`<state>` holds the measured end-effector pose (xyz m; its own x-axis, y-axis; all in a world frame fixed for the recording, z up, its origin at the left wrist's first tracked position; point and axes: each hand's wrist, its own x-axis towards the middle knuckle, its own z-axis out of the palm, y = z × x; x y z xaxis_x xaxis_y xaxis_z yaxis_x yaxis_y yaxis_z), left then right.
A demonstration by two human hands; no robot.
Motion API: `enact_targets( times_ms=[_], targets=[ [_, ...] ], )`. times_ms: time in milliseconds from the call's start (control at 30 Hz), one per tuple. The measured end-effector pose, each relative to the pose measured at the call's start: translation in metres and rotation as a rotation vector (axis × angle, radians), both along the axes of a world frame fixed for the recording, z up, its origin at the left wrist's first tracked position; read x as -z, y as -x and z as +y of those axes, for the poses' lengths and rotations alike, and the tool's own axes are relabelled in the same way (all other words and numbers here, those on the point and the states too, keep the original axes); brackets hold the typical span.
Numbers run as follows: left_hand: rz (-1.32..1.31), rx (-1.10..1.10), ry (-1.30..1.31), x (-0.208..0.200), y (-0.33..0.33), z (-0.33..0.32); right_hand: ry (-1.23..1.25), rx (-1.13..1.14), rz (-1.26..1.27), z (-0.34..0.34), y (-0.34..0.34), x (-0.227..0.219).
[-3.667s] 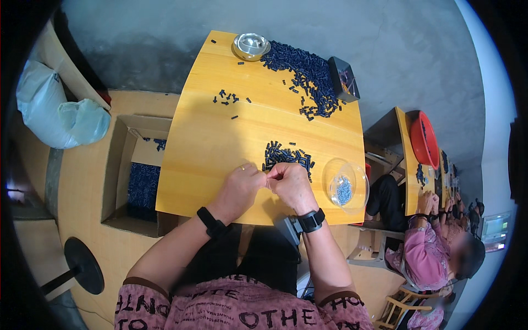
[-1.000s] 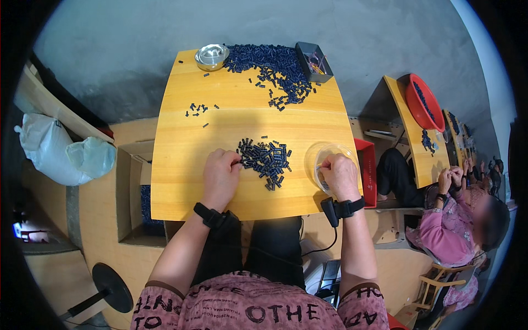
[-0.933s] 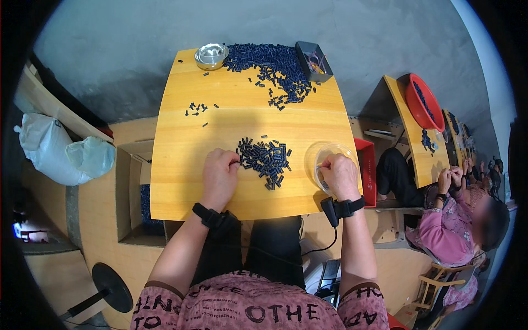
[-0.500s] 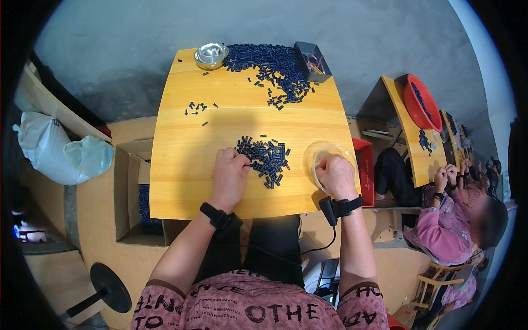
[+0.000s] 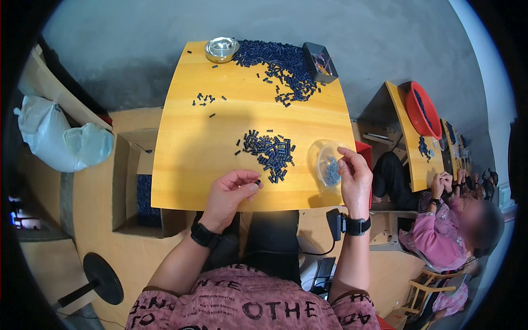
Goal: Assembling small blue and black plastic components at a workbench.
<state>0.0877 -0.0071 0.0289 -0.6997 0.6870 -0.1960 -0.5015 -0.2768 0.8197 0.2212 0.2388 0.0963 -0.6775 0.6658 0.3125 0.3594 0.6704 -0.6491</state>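
Near the front edge of the table, my left hand (image 5: 234, 192) pinches a small black cylindrical piece (image 5: 258, 182) between thumb and fingertips. At the right side, my right hand (image 5: 356, 175) has its thumb and fingers at the rim of a clear plastic bowl (image 5: 320, 160). Inside that bowl lie many small greyish metal bits (image 5: 331, 171), too small to name. A loose pile of small black cylindrical pieces (image 5: 270, 151) lies between my hands. Farther left, several small black parts (image 5: 204, 99) are scattered on the wood.
The yellow table (image 5: 192, 159) carries a large heap of black pieces (image 5: 272, 58), a metal bowl (image 5: 221, 50) and a dark tray (image 5: 322, 63) at its far edge. A cardboard box (image 5: 124, 192) stands left. Rightward, another person (image 5: 440, 225) sits by a red basin (image 5: 423, 113).
My right hand has risen out of the clear bowl to its right rim, uncovering the metal bits. My left hand has drawn back from the pile toward the front edge, holding a black piece.
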Motion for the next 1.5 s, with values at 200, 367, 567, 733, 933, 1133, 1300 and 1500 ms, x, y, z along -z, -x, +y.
enact_targets(
  times_ms=[200, 367, 567, 733, 933, 1133, 1300, 1500],
  targets=[
    [-0.048, 0.086, -0.038, -0.006, -0.018, -0.010, 0.895, -0.274, 0.268, -0.058, -0.007, -0.005],
    [0.044, 0.141, -0.051, -0.017, -0.023, -0.016, 1.047, -0.344, 0.241, -0.095, -0.007, 0.011],
    [0.012, 0.156, -0.099, -0.019, -0.026, -0.028, 0.914, -0.369, 0.324, -0.119, 0.002, 0.014],
    [0.002, 0.146, -0.153, -0.017, -0.026, -0.033, 0.913, -0.400, 0.306, -0.128, 0.004, 0.010],
    [0.025, 0.154, -0.163, -0.015, -0.024, -0.039, 0.807, -0.441, 0.244, -0.131, 0.005, 0.006],
    [0.105, 0.142, -0.132, -0.015, -0.023, -0.042, 0.819, -0.463, 0.228, -0.133, 0.006, 0.004],
    [0.027, 0.140, -0.234, -0.010, -0.023, -0.041, 0.842, -0.482, 0.222, -0.134, 0.008, 0.009],
    [-0.003, 0.115, -0.201, -0.007, -0.021, -0.043, 0.858, -0.500, 0.245, -0.137, 0.012, 0.017]
  ],
)
